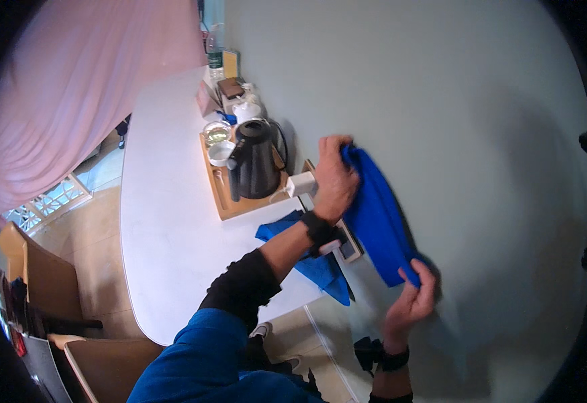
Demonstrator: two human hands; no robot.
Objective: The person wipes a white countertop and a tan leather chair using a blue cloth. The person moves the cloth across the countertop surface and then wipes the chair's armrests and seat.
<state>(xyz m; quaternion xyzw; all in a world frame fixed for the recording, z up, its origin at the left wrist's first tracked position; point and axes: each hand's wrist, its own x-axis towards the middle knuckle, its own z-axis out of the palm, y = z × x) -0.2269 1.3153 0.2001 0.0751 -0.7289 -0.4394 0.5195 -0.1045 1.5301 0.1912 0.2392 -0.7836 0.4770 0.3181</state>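
Note:
Stretched between both hands is a folded blue cloth (pixel 381 216), close against the grey wall (pixel 449 126). At its upper end, my left hand (pixel 334 179) has hold of the cloth, fingers partly hidden by the back of the hand. My right hand (pixel 416 297) pinches the lower corner between thumb and fingers. Under my left forearm a second blue cloth (pixel 331 279) lies on the table corner, partly covered by the arm. A white plug adapter (pixel 301 185) sits in the wall beside my left wrist. Part of a wall socket frame (pixel 351 247) shows below that wrist.
On the white table (pixel 167 242) stands a wooden tray (pixel 233 209) with a dark electric kettle (pixel 258 166), a white cup (pixel 220 152) and a glass ashtray (pixel 217 134). Behind are a white teapot (pixel 247 111) and a plastic bottle (pixel 215 58). Brown chairs (pixel 112 365) stand at lower left.

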